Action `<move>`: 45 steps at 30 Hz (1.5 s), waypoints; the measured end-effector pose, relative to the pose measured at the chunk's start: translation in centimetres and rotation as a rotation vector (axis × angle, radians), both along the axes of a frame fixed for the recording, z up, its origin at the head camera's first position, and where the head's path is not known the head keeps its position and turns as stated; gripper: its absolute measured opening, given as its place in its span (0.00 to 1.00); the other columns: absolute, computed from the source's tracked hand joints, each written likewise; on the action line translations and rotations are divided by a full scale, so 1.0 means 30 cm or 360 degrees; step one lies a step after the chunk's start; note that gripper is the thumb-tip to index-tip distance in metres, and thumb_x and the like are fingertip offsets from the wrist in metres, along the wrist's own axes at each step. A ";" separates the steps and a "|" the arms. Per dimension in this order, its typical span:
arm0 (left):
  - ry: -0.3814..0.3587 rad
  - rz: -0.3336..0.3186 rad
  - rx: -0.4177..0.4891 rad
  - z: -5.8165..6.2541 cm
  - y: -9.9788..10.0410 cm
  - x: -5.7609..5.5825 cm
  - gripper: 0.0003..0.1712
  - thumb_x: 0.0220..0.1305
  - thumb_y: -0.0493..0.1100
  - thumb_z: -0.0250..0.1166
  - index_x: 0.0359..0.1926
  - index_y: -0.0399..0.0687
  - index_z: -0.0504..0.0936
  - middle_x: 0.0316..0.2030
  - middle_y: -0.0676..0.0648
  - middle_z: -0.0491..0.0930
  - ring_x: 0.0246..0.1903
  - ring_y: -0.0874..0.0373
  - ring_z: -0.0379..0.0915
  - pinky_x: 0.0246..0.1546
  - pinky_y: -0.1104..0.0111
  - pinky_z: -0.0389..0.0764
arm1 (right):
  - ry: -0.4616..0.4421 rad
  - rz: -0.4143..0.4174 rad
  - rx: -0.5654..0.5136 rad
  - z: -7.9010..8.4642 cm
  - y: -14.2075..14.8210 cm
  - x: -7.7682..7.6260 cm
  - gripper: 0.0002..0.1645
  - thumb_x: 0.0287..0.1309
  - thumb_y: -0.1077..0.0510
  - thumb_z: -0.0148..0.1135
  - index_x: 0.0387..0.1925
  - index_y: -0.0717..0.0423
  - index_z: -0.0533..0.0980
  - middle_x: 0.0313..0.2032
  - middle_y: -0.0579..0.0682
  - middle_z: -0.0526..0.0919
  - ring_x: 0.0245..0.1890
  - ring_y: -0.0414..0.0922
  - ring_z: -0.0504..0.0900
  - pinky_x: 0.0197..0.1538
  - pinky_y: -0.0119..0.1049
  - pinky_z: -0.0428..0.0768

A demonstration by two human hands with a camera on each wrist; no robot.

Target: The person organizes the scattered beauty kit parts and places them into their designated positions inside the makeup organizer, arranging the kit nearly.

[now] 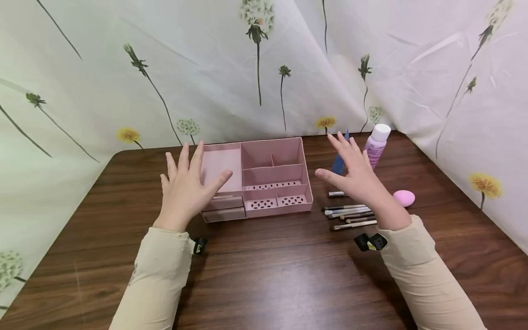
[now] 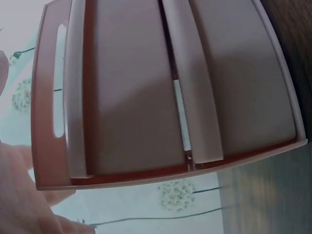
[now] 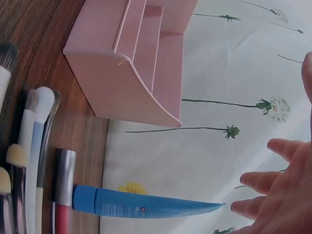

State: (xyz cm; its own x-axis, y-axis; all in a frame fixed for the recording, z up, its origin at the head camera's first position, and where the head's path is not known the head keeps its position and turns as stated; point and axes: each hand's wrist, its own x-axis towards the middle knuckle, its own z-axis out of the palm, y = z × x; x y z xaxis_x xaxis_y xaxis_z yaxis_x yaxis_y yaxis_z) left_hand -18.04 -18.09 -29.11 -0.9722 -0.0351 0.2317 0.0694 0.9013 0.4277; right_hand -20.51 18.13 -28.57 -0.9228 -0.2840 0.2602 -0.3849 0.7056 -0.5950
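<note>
A pink desktop organizer (image 1: pixel 220 167) stands upright on the table, with two drawers at its lower left and several divided compartments on its right. My left hand (image 1: pixel 183 192) is spread wide over the organizer's left side, holding nothing. In the left wrist view the drawer fronts (image 2: pixel 131 97) fill most of the picture. My right hand (image 1: pixel 356 178) is spread too and holds nothing, right of the organizer. Beyond its fingers, a blue squeeze tube (image 3: pixel 146 204) stands on its cap. Several makeup brushes (image 1: pixel 350 212) lie below the palm, partly hidden by the wrist.
A lilac bottle with a white cap (image 1: pixel 381 133) stands at the back right. A pink egg-shaped makeup sponge (image 1: pixel 404 198) lies beside the right forearm. Near the blue tube lies a red tube with a silver cap (image 3: pixel 65 175). A flower-printed cloth (image 1: pixel 222 68) hangs behind the brown table (image 1: pixel 272 275).
</note>
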 end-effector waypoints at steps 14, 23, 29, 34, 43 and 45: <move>0.0188 -0.0032 0.0394 -0.013 -0.007 -0.020 0.49 0.67 0.73 0.48 0.79 0.56 0.47 0.78 0.44 0.46 0.77 0.37 0.39 0.68 0.34 0.49 | -0.0143 -0.0153 -0.0185 0.093 0.097 0.040 0.45 0.64 0.39 0.61 0.77 0.38 0.54 0.76 0.55 0.55 0.75 0.57 0.54 0.72 0.60 0.55; 0.0223 -0.0003 0.0670 -0.034 -0.030 -0.043 0.42 0.70 0.66 0.53 0.77 0.54 0.56 0.74 0.40 0.59 0.69 0.39 0.62 0.66 0.44 0.62 | -0.0247 -0.0231 -0.0167 0.107 0.199 0.023 0.36 0.64 0.43 0.62 0.68 0.54 0.68 0.63 0.60 0.75 0.62 0.56 0.75 0.62 0.39 0.71; 0.0181 0.0051 0.0772 -0.058 -0.047 -0.061 0.41 0.69 0.64 0.55 0.76 0.54 0.58 0.70 0.38 0.65 0.64 0.39 0.69 0.64 0.47 0.69 | -0.0354 -0.0306 0.0017 0.093 0.286 0.002 0.40 0.64 0.39 0.61 0.68 0.57 0.67 0.61 0.63 0.77 0.59 0.57 0.76 0.57 0.41 0.73; 0.0175 0.0085 0.0840 -0.069 -0.061 -0.065 0.39 0.69 0.63 0.55 0.75 0.53 0.60 0.68 0.40 0.69 0.62 0.40 0.71 0.61 0.49 0.70 | -0.0460 -0.0330 0.0139 0.074 0.351 -0.011 0.42 0.64 0.35 0.59 0.67 0.60 0.66 0.61 0.69 0.74 0.62 0.64 0.72 0.63 0.60 0.66; 0.0073 0.0091 0.0952 -0.076 -0.096 -0.064 0.37 0.69 0.58 0.56 0.75 0.51 0.62 0.66 0.40 0.72 0.53 0.52 0.71 0.43 0.72 0.70 | -0.0612 -0.0343 0.0362 0.036 0.439 -0.031 0.45 0.63 0.36 0.59 0.65 0.66 0.65 0.60 0.74 0.72 0.61 0.67 0.70 0.62 0.62 0.66; 0.0054 0.0090 0.0942 -0.080 -0.100 -0.065 0.37 0.69 0.58 0.56 0.74 0.52 0.62 0.66 0.39 0.72 0.54 0.51 0.71 0.41 0.73 0.70 | -0.0664 -0.0339 0.0393 0.021 0.456 -0.033 0.45 0.62 0.37 0.60 0.65 0.68 0.64 0.60 0.75 0.71 0.61 0.68 0.69 0.61 0.62 0.67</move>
